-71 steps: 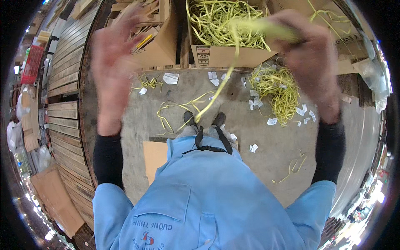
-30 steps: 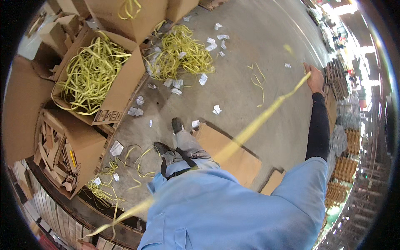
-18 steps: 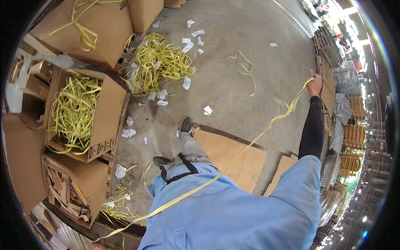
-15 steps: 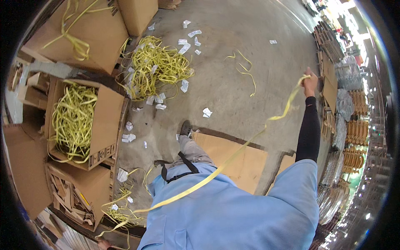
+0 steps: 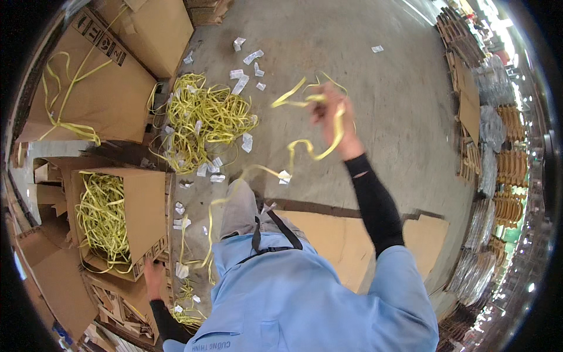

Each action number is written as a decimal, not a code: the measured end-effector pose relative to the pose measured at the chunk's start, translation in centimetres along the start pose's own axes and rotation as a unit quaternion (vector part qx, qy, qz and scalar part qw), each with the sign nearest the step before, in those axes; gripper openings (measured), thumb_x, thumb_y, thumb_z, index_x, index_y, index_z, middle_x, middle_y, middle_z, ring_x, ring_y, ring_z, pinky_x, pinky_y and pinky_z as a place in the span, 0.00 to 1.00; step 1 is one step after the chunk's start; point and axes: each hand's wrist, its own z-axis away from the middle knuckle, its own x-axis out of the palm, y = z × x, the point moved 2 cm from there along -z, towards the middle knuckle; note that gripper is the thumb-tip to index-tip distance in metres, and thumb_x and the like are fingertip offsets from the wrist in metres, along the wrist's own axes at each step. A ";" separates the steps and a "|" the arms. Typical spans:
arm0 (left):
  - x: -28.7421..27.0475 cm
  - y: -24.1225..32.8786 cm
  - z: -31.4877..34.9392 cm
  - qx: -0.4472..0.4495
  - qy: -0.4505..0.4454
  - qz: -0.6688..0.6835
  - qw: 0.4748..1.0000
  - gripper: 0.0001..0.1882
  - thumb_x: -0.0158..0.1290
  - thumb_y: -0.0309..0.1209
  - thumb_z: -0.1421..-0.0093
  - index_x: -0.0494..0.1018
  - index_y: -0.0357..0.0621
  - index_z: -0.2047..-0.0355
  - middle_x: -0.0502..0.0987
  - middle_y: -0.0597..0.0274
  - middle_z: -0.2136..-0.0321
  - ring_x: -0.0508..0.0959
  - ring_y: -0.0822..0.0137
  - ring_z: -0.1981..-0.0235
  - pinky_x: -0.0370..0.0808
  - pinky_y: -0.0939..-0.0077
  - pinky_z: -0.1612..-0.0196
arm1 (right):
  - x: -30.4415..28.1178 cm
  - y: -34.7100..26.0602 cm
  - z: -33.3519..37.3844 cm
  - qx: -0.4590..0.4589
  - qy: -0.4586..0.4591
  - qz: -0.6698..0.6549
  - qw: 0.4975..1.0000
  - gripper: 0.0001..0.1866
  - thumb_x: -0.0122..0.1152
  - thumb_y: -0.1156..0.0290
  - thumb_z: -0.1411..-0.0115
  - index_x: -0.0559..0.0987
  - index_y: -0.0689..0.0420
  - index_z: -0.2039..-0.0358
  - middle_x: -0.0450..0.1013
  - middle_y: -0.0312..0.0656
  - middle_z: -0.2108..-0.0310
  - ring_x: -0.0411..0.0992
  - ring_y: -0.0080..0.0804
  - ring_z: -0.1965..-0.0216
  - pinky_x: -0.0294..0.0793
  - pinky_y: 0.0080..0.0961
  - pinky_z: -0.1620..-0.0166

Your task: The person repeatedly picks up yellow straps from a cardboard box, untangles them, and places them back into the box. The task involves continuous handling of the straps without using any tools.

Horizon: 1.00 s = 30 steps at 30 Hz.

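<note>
My right hand [image 5: 333, 114], smeared by motion, is closed on a yellow strap [image 5: 300, 144] above the concrete floor. One short end sticks out to the left of the fist. The longer part hangs in loose curves down to my left, past my leg. At the lower left, my left hand [image 5: 153, 280] is by the corner of an open cardboard box [image 5: 145, 205], its fingers apart with no strap visible in them. Tangled yellow straps [image 5: 104, 220] fill that box. A larger loose heap of yellow straps [image 5: 205, 120] lies on the floor ahead of it.
White paper scraps [image 5: 240, 84] are scattered around the heap. Flat cardboard sheets [image 5: 328, 237] lie by my legs. A second box [image 5: 120, 314] holds cardboard pieces. Large cartons [image 5: 111, 97] stand at far left. Stacked brown pieces and wrapped bundles [image 5: 491, 129] line the right side.
My right hand has swung left and inward, and the strap, stretched taut across my body before, now hangs slack. My left hand has moved up from the lower edge to the box corner, off the strap.
</note>
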 end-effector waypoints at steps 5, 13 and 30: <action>6.9 31.5 -13.8 0.198 -0.069 0.399 0.893 0.22 0.44 0.40 0.30 0.74 0.34 0.46 0.76 0.55 0.47 0.74 0.62 0.44 0.68 0.68 0.41 | 9.3 3.1 -0.2 0.032 -0.142 -0.068 0.987 0.21 0.46 0.56 0.27 0.74 0.65 0.59 0.75 0.41 0.74 0.74 0.26 0.77 0.74 0.21 0.73; 16.7 60.0 -26.7 0.070 -0.197 0.700 0.682 0.08 0.51 0.36 0.33 0.67 0.47 0.66 0.72 0.67 0.78 0.75 0.69 0.79 0.80 0.68 0.74 | 6.5 5.5 -6.7 -0.023 -0.214 0.192 0.957 0.10 0.53 0.73 0.31 0.77 0.66 0.57 0.76 0.41 0.69 0.75 0.26 0.68 0.75 0.25 0.64; 22.4 63.0 -30.5 -0.086 0.336 0.771 0.533 0.22 0.40 0.48 0.28 0.66 0.48 0.75 0.64 0.69 0.86 0.63 0.73 0.88 0.64 0.73 0.84 | -4.3 10.0 -30.9 0.004 -0.650 0.265 0.713 0.10 0.54 0.76 0.34 0.80 0.63 0.56 0.77 0.44 0.60 0.76 0.31 0.60 0.76 0.28 0.56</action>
